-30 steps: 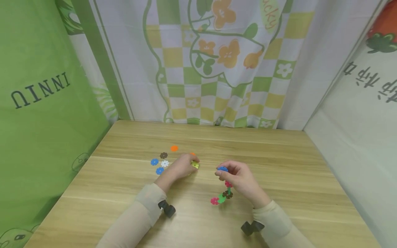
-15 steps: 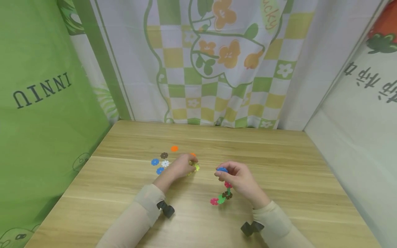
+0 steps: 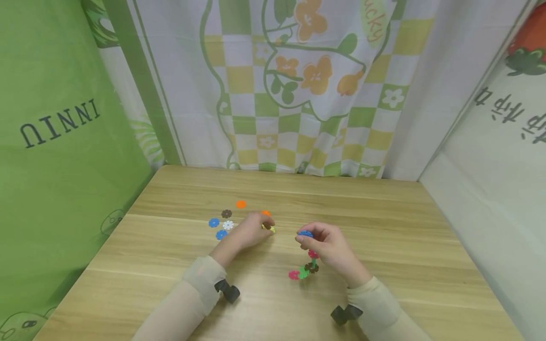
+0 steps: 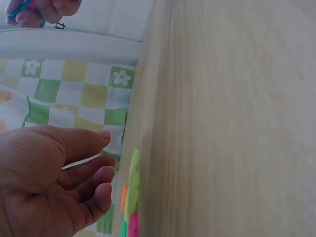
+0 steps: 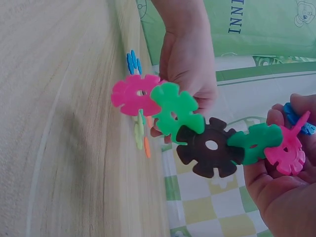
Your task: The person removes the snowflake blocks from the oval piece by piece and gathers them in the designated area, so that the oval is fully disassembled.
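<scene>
My right hand holds a chain of interlocking flower-shaped plastic discs above the table, pinching its blue disc. From there the chain hangs down through pink, green and brown discs to a pink one at its loose end. My left hand hovers low over a yellow disc that lies among other loose discs. In the left wrist view its fingers are loosely bent with nothing between them, and the yellow disc shows edge-on beside the fingertips. Part of that pile is hidden beneath the hand.
Left of my left hand lie a white disc, a brown disc, two blue discs and an orange disc. Another orange disc lies just beyond the fingers. Curtains hang behind the wooden table.
My left fingers shift slightly over the yellow discs, and the visible part of the yellow pile changes. The right hand stays nearly still, with the chain's lower end swaying a little.
</scene>
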`<state>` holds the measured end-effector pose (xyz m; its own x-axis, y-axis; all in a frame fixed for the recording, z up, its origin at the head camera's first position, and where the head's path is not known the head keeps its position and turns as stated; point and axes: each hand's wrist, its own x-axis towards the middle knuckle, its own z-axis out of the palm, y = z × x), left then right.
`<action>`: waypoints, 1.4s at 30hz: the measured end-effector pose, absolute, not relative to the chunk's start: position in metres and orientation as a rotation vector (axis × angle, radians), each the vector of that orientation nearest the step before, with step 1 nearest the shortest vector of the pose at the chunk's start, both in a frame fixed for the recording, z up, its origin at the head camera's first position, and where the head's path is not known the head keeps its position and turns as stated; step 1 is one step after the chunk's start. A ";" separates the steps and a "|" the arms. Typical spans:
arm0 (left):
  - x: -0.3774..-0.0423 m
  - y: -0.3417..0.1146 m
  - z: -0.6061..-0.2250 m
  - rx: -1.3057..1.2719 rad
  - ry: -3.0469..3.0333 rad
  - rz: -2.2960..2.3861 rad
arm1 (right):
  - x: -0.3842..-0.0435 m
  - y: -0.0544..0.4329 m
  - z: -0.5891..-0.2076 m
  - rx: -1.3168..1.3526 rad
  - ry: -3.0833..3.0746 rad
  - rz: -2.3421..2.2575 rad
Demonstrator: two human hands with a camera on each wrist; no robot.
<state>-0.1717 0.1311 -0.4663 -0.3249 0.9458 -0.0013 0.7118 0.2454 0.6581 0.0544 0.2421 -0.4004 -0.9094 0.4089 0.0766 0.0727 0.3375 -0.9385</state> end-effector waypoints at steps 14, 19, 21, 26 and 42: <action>-0.160 0.128 -0.449 1.591 2.067 0.842 | 0.055 0.243 -0.403 -0.369 -2.280 1.611; -0.158 0.126 -0.448 1.596 2.039 0.873 | 0.055 0.243 -0.404 -0.336 -2.267 1.623; -0.157 0.125 -0.447 1.572 2.014 0.898 | 0.054 0.243 -0.404 -0.323 -2.264 1.630; -0.154 0.122 -0.442 1.547 1.947 0.961 | 0.054 0.242 -0.404 -0.315 -2.254 1.635; -0.140 0.106 -0.419 1.501 1.568 1.213 | 0.055 0.242 -0.405 -0.373 -2.259 1.657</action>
